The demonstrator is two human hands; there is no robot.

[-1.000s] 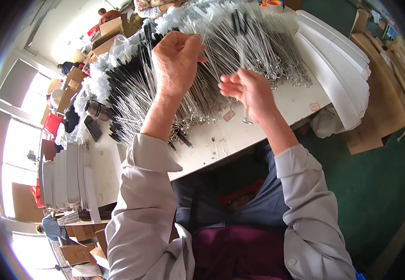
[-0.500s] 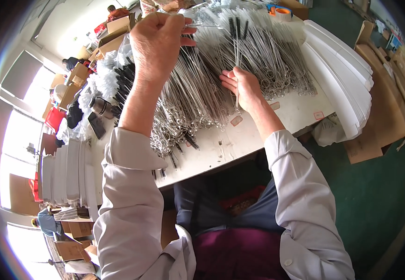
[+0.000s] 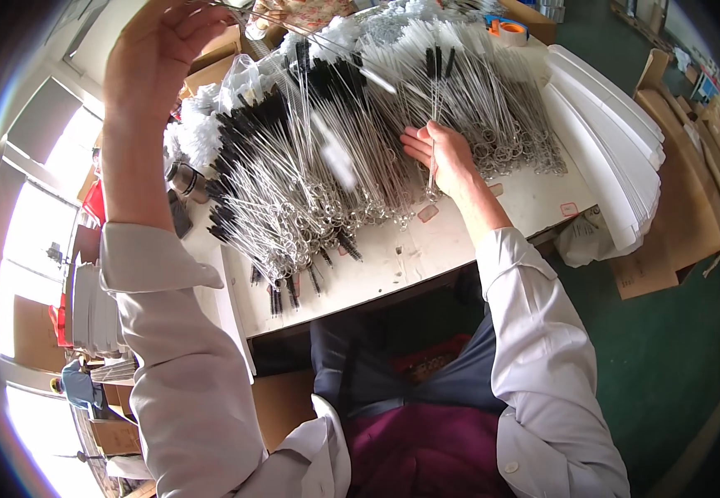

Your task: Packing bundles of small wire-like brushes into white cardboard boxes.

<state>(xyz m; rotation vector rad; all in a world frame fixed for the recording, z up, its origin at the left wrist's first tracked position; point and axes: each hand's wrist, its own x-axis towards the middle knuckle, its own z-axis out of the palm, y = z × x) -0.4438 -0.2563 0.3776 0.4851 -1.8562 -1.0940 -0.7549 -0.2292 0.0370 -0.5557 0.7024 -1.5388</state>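
Observation:
My left hand (image 3: 157, 58) is raised at the upper left, partly cut off by the picture's edge. Its fingers are curled on thin wire stems that slant down to the right, and a blurred white-bristled end (image 3: 377, 80) shows on one. Over the pile, my right hand (image 3: 447, 158) is closed round the stems of a few black-bristled wire brushes (image 3: 435, 62), held upright with their loops below the palm. Beneath and between my hands lies a wide spread of wire tube brushes (image 3: 294, 178), with looped ends toward me and black or white bristles away.
White sheets or strips (image 3: 605, 141) fan out at the table's right end, beside cardboard (image 3: 683, 191). Orange tape (image 3: 509, 31) sits at the far right. A metal cup (image 3: 186, 181) stands left of the pile. Another person in patterned clothing (image 3: 306, 10) is across the table.
My left hand has moved left and up, drawing wire stems away from the pile. My right hand has shifted slightly right, still holding its brushes.

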